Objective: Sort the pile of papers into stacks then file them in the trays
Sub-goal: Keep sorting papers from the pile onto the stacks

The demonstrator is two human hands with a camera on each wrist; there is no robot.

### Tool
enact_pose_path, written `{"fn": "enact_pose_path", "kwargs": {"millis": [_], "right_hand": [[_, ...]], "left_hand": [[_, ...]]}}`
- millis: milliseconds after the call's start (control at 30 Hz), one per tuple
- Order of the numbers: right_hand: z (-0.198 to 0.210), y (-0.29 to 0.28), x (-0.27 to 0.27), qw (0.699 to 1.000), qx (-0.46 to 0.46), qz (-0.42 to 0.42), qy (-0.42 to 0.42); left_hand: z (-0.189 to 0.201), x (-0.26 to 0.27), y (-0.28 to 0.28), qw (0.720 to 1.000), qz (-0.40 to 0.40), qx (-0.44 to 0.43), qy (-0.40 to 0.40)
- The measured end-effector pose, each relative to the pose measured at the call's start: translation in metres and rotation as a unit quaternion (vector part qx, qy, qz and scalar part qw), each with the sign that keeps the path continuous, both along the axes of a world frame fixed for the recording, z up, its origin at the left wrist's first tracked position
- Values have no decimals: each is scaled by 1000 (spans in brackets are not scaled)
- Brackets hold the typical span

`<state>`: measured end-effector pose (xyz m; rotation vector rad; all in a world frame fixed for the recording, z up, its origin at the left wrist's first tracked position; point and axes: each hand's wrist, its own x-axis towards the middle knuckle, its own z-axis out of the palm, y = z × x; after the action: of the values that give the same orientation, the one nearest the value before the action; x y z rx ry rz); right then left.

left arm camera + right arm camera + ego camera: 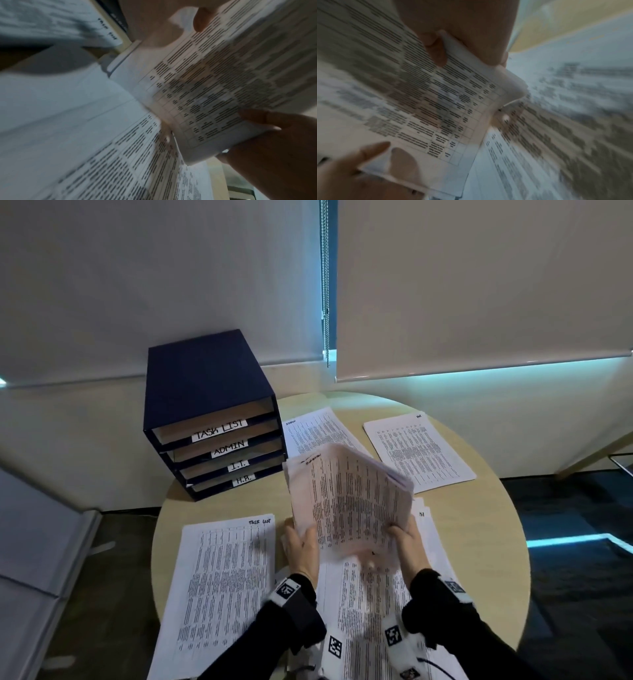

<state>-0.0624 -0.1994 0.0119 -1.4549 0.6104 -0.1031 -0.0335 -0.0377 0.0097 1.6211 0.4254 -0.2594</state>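
White printed sheets are lying in several places on the round tabletop (479,542), so the sorting is looking partly done, by my reading: one stack headed "TASK LIST" (222,577) is sitting at the near left, an "ADMIN" stack (315,429) is lying beside the trays, and a third stack (418,450) is resting at the far right, its heading too small to read. More papers (370,611) are spreading out under the forearms, and whether those are sorted I cannot tell. The navy tray unit (212,419), labelled TASK LIST, ADMIN, I.T. and H.R., is standing at the far left edge, and its slots are appearing to hold no papers, so filing is seemingly all still to come. A held bundle of sheets (346,498) is standing raised and tilted above the tabletop, between the two hands. The left hand (301,546) is pinching its lower left edge, thumb on the printed face as the left wrist view is showing. The right hand (407,546) is pinching the lower right edge, its thumb (435,50) lying on the print and fingers curling behind. Each grip is thus closing on paper at the bundle's bottom corners, with the bulk of the sheets fanning upward and away from both hands.
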Motion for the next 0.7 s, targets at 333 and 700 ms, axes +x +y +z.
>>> {"fn": "enact_pose_path", "kwargs": {"millis": [333, 700], "right_hand": [[-21, -7, 10, 996, -84, -7, 41], [-47, -43, -13, 965, -61, 210, 148]], "left_hand": [[-13, 1, 5, 990, -66, 115, 47], [-43, 11, 30, 975, -139, 158, 66]]}}
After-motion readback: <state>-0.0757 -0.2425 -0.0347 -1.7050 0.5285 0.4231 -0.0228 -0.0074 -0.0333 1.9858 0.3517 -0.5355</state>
